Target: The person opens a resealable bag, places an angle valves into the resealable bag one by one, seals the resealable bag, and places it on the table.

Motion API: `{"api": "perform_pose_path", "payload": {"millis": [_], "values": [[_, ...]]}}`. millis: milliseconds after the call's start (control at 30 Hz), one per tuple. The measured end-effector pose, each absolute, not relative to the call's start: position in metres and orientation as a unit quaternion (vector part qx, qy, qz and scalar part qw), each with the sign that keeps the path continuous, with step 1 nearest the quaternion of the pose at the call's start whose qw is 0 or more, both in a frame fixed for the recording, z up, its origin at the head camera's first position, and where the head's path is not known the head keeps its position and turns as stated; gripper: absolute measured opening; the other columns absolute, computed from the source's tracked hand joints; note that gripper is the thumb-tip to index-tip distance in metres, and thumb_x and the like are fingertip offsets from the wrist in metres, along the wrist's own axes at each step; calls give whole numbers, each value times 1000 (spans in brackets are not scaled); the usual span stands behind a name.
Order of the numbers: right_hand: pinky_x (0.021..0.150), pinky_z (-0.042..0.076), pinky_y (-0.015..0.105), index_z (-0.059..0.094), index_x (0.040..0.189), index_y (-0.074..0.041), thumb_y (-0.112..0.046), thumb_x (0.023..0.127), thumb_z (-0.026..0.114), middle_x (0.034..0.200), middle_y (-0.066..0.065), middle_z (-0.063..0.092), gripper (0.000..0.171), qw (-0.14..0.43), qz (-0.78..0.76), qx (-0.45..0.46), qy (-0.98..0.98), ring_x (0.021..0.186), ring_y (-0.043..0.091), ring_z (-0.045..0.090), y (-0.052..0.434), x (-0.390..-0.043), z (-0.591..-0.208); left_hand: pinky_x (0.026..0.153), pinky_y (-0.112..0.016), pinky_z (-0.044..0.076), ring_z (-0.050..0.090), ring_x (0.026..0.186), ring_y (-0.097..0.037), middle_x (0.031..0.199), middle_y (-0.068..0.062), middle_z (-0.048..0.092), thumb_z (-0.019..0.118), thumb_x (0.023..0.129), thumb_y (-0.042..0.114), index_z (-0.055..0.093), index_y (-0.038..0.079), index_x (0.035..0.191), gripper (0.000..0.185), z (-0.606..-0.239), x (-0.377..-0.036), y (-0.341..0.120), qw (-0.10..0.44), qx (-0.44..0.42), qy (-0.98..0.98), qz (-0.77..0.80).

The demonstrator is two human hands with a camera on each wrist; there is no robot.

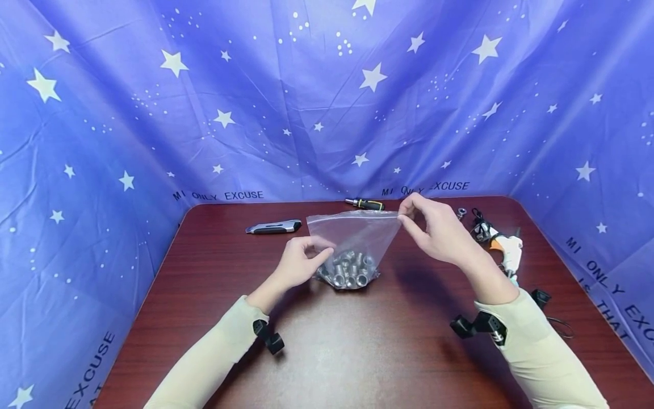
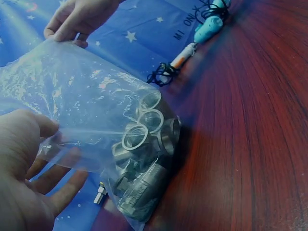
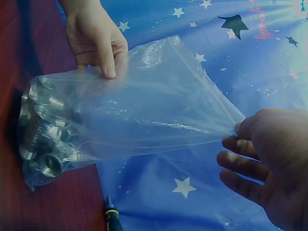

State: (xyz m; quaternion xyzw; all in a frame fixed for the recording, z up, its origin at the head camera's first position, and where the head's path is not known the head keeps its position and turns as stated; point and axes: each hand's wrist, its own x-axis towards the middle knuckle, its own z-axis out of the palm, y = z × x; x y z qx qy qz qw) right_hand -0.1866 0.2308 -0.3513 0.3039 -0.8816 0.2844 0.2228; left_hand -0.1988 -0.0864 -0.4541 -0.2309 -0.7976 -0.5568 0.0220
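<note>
A clear zip bag (image 1: 352,233) stands on the table, its lower end filled with several metal threaded pipe fittings (image 1: 351,272). My right hand (image 1: 434,230) pinches the bag's top right corner between thumb and fingertips, pulling the plastic taut. At the bag's left side, my left hand (image 1: 301,261) grips the film, with the thumb on the near face and the other fingers behind it. In the left wrist view the round open ends of the fittings (image 2: 147,120) show through the plastic. The right wrist view shows the zip strip (image 3: 211,86) running along the top edge.
A utility knife (image 1: 274,227) lies left of the bag, and a screwdriver (image 1: 365,204) behind it. On the right are a white and orange glue gun (image 1: 511,250), its black cord (image 1: 480,227) and a small metal piece (image 1: 462,213). A starry cloth (image 1: 286,113) hangs around the table.
</note>
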Motion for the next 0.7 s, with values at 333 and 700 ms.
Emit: {"api": "perform_pose_path", "payload": {"millis": [333,700], "values": [[68,60,27,59,131,-10,-16,87,88,104,-1,77,54,108,351,297,-881,83,10,71,231,-191,-390,78,-18,62,71,82,2,100,-13,83,78,95,9,83,4,103,11,-457,-202,-85,35,-209,-802,-559],[96,59,37,69,133,-13,-26,84,91,129,1,74,55,44,332,354,-873,110,13,70,215,-200,-448,78,-20,63,73,81,0,101,-13,83,79,95,10,83,4,104,11,-457,-202,-81,30,-202,-793,-574]]}}
